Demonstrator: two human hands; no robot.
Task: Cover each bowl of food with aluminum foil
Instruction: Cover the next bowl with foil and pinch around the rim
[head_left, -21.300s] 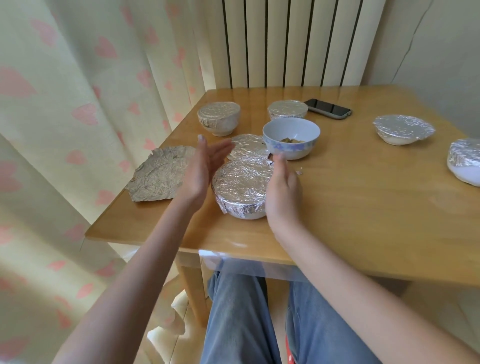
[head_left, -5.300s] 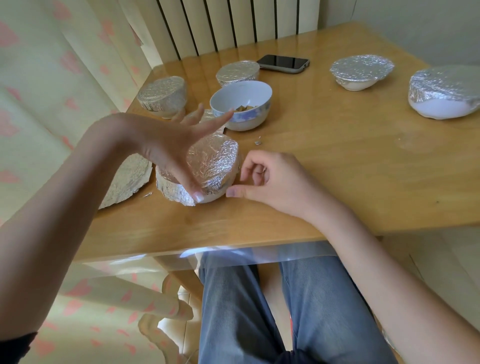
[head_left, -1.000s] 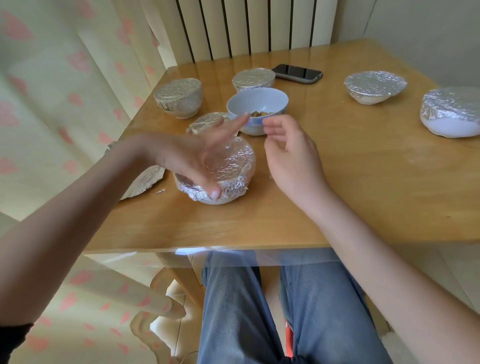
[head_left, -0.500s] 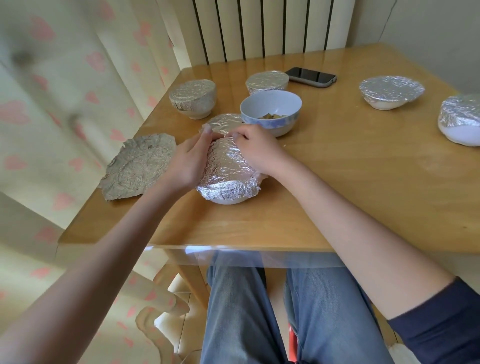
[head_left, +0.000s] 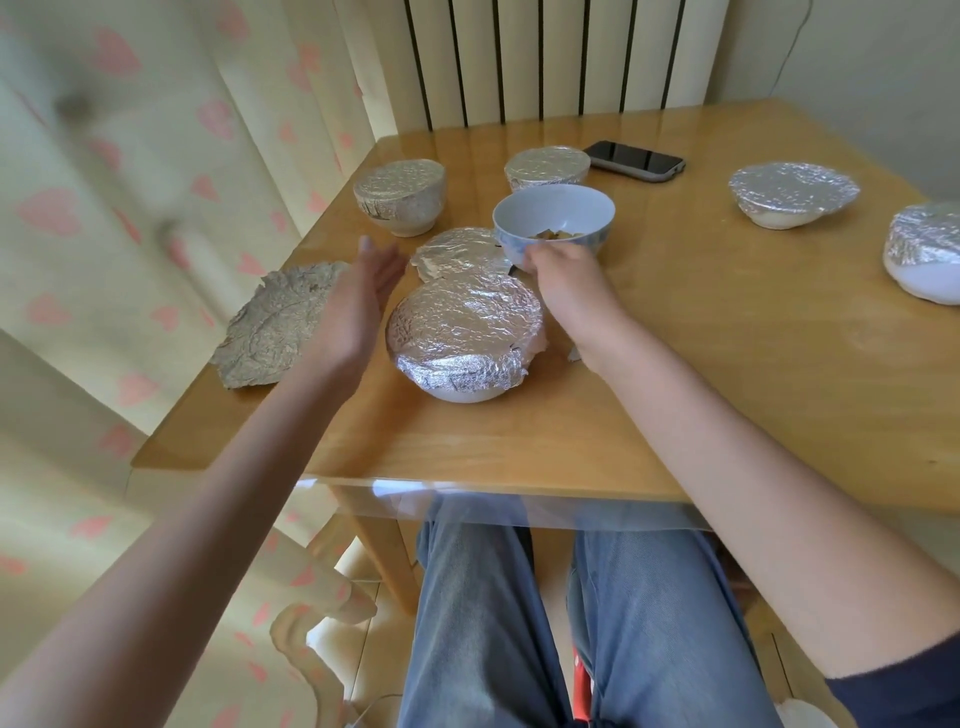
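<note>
Right hand (head_left: 563, 275) gripping the near rim of the uncovered bowl (head_left: 554, 221), bits of food inside, at twelve o'clock from the foil-wrapped bowl (head_left: 465, 335) near the table (head_left: 701, 374) front edge; left hand (head_left: 358, 301) released, fingers straight, hovering at nine o'clock of that wrapped bowl, apparently just apart from it. Loose foil sheet (head_left: 460, 252) lying flat between the two bowls; crumpled foil sheet (head_left: 275, 325) at nine o'clock by the table's left edge; four more covered bowls and a phone (head_left: 636, 161) beyond, twelve to three o'clock.
</note>
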